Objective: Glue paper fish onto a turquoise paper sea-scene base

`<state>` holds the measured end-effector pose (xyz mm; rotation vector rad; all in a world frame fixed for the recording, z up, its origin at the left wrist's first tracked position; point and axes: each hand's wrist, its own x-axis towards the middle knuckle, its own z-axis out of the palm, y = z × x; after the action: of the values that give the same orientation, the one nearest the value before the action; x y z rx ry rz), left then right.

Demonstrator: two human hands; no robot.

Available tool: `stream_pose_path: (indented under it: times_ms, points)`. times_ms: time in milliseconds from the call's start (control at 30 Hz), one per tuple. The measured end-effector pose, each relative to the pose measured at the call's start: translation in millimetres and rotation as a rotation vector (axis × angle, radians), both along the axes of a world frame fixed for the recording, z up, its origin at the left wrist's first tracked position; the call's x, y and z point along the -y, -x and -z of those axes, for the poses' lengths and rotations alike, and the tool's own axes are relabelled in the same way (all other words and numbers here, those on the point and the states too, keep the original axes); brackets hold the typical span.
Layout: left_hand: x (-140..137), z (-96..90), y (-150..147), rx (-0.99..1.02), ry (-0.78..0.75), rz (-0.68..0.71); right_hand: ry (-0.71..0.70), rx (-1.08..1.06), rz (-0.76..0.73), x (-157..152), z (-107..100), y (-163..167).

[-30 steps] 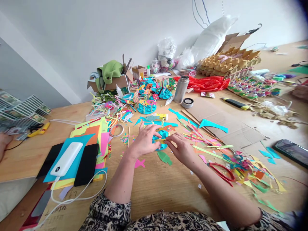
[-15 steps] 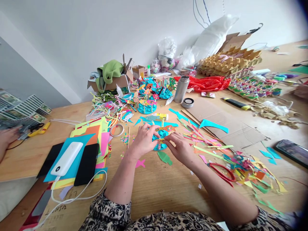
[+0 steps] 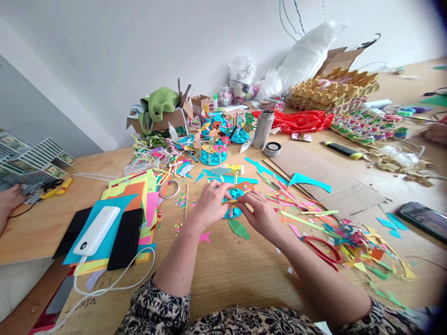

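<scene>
My left hand (image 3: 211, 204) and my right hand (image 3: 257, 209) meet over a small blue craft model (image 3: 230, 213) standing on the table. Between the fingertips of both hands runs a thin yellow strip (image 3: 231, 201), pinched at each end. Twisted posts rise from the model's blue base, which my fingers partly cover. An orange paper fish (image 3: 246, 185) shows just behind my right fingers. Closer to me lie a green paper cutout (image 3: 239, 229) and a pink paper fish (image 3: 205, 237), both flat on the wood.
Paper sheets carry a white power bank (image 3: 97, 230) and a black phone (image 3: 125, 238) on the left. Finished blue models (image 3: 213, 156) and a steel flask (image 3: 263, 130) stand behind. Red-handled scissors (image 3: 323, 251) lie among scraps at right. Another person's hand (image 3: 12, 197) is far left.
Very little differs. My right fingers have shifted slightly left along the yellow strip, and my left hand stays in nearly the same place.
</scene>
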<state>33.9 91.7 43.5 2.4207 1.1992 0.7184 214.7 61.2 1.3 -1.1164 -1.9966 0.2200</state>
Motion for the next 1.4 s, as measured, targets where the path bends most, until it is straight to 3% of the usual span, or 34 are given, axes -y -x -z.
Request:
stream_pose_path:
  times_ms: [667,1067,1400]
  points:
    - [1.7,-1.1,-1.8,0.024,0.005,-0.007,-0.036,0.027,-0.005,3.2,-3.9,4.4]
    - [1.1,2.9,-1.0,0.041,0.016,-0.007,0.091,-0.125,0.010,3.7,-2.3,7.4]
    - [-1.6,6.0,0.1,0.095,0.088,-0.015,0.117,-0.191,0.018,4.6,-2.8,10.6]
